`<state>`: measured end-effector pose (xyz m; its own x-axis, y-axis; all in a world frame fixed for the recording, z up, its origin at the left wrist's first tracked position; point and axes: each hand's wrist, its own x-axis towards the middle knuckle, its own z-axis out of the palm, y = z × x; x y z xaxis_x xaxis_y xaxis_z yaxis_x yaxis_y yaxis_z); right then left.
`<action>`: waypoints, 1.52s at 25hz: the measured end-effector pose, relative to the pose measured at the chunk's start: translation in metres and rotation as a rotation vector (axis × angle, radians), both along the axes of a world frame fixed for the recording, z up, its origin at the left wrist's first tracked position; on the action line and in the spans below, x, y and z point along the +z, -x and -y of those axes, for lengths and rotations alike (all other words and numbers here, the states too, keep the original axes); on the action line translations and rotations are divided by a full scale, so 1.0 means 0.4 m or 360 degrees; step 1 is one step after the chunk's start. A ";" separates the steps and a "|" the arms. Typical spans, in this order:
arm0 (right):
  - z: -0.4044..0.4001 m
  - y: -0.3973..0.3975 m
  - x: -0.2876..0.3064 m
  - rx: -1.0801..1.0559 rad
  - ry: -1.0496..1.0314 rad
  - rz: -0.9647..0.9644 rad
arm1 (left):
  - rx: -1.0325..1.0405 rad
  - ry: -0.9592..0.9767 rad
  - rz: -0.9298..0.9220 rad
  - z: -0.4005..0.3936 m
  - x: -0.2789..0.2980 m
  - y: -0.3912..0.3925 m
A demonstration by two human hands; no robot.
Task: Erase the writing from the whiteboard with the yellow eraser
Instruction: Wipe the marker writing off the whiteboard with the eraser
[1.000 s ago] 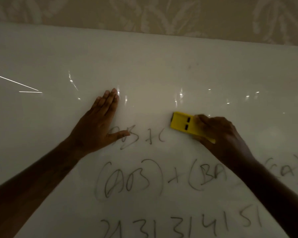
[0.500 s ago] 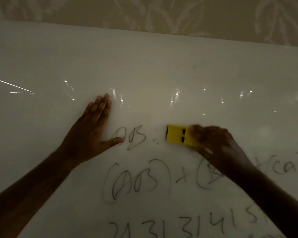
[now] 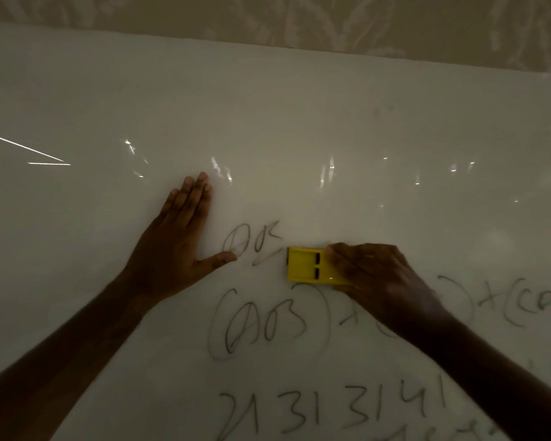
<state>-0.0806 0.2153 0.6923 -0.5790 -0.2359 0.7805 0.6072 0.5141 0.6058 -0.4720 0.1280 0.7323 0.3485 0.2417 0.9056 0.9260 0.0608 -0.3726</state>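
A white whiteboard (image 3: 299, 106) fills most of the head view in dim light. My right hand (image 3: 376, 278) grips the yellow eraser (image 3: 306, 265) and holds it flat against the board, just right of a short scribble of dark writing (image 3: 252, 240). My left hand (image 3: 175, 246) lies flat on the board with straight fingers, its thumb tip touching that scribble. Below the eraser runs a line of bracketed letters (image 3: 264, 326), partly covered by my right forearm. A row of numbers (image 3: 328, 409) sits lower still.
Patterned beige wall (image 3: 331, 17) shows above the board's top edge. Bright reflections and two thin light streaks (image 3: 29, 151) glint on the board's upper half, which carries no writing.
My right hand has slid the eraser left and slightly down along the top line, wiping away the "+ C" part. My left hand has stayed flat on the board.
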 end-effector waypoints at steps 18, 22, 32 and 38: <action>0.034 0.086 0.047 0.0015 -0.0029 -0.0048 | 0.0061 -0.0051 0.0001 0.007 -0.082 0.059; 0.041 0.169 0.201 0.0009 0.0046 -0.0296 | 0.0050 -0.0060 -0.0001 0.008 -0.078 0.056; 0.043 0.153 0.019 -0.0028 -0.0081 0.0123 | 0.0012 -0.0170 0.0119 -0.001 -0.110 0.065; 0.070 0.291 0.148 -0.0024 -0.0024 -0.0157 | -0.0056 -0.0229 0.0139 -0.001 -0.114 0.063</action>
<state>-0.1968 0.1874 0.7513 -0.5031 -0.2402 0.8302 0.6718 0.4957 0.5505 -0.4973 0.1284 0.6866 0.2730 0.0961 0.9572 0.9570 0.0747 -0.2804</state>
